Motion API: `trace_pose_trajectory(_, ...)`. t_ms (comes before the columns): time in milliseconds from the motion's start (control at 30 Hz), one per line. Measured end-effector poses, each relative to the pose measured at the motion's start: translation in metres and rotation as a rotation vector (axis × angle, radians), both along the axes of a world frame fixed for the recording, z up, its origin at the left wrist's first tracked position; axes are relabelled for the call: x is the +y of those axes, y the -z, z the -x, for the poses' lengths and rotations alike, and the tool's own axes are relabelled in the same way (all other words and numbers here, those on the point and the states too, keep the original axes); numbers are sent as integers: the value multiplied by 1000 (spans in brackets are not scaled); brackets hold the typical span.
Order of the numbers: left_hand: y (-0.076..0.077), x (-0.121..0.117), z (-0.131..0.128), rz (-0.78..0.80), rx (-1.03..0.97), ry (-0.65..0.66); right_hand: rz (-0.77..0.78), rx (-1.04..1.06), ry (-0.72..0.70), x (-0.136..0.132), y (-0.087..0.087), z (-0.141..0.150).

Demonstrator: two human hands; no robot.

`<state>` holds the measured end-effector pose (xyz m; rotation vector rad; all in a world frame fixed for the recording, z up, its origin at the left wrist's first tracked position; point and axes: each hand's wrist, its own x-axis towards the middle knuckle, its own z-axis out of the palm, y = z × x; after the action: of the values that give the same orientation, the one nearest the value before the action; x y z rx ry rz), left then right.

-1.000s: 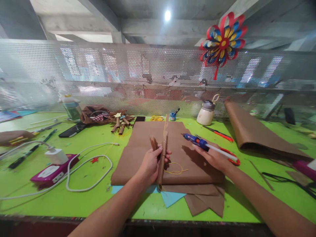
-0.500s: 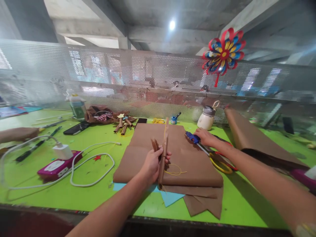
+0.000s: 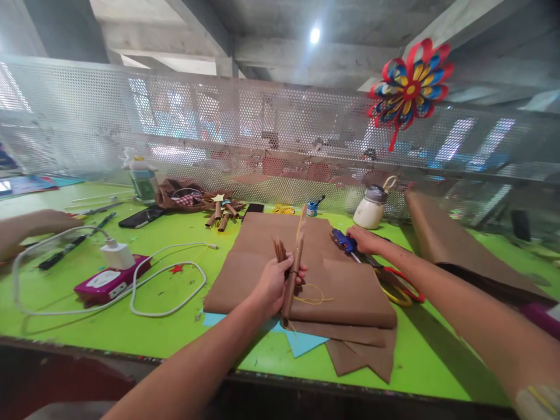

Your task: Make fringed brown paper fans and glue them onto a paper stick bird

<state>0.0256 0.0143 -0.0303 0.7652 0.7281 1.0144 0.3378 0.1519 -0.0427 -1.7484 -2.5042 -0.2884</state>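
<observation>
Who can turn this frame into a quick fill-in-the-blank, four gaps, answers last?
The hand gripping the brown paper roll is the person's ____ one. The glue gun near the other hand has a body coloured mostly ____. The star lying by the white cable is ____. The cream bottle stands in the ____ half of the picture.

Missing words: left; blue; red; right.
</observation>
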Motion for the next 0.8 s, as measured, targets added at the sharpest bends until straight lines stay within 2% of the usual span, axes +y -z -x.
trace_pose_trajectory(133,1,1,0,-2,-1,14,-45,62,64,-2,-8,-23)
trace_pose_trajectory(267,1,2,0,-17,-7,17,-132,99,257,-13,-21,-73)
trace_pose_trajectory(400,-2,1,-1,4,27,10,-118,98,403,-26,-15,-111)
trace_pose_trajectory(567,-3,0,-1,20,15,-6,-70,136,461,-17,3,-122)
trace_pose_trajectory(800,-1,3,-1,43,2,-26,-71,246,505,0,18,-120)
